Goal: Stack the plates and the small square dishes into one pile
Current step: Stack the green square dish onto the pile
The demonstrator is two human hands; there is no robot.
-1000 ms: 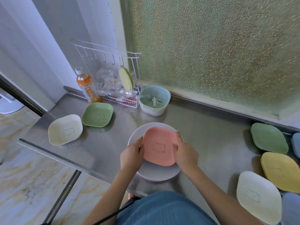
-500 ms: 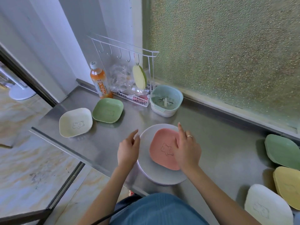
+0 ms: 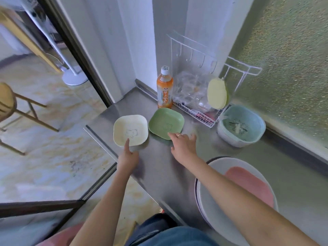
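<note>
Sitting nearest, the pink dish (image 3: 248, 185) rests on stacked plates (image 3: 213, 201) at the counter (image 3: 177, 174) edge. Farther left, the left hand (image 3: 128, 158) touches the cream dish (image 3: 130, 129) with an extended finger; the right hand (image 3: 183, 146), its grip loose, reaches the green dish (image 3: 166, 122).

A stainless-steel counter (image 3: 159, 167) runs along a pebbled frosted-glass window (image 3: 292, 55), daylight glowing green through it. White wall panels (image 3: 124, 41) meet in the corner behind. To the left, past a dark door frame (image 3: 74, 50), lies marbled floor tile (image 3: 44, 148) — a wooden stool (image 3: 10, 105) and a white fan base (image 3: 75, 79) standing on it.
</note>
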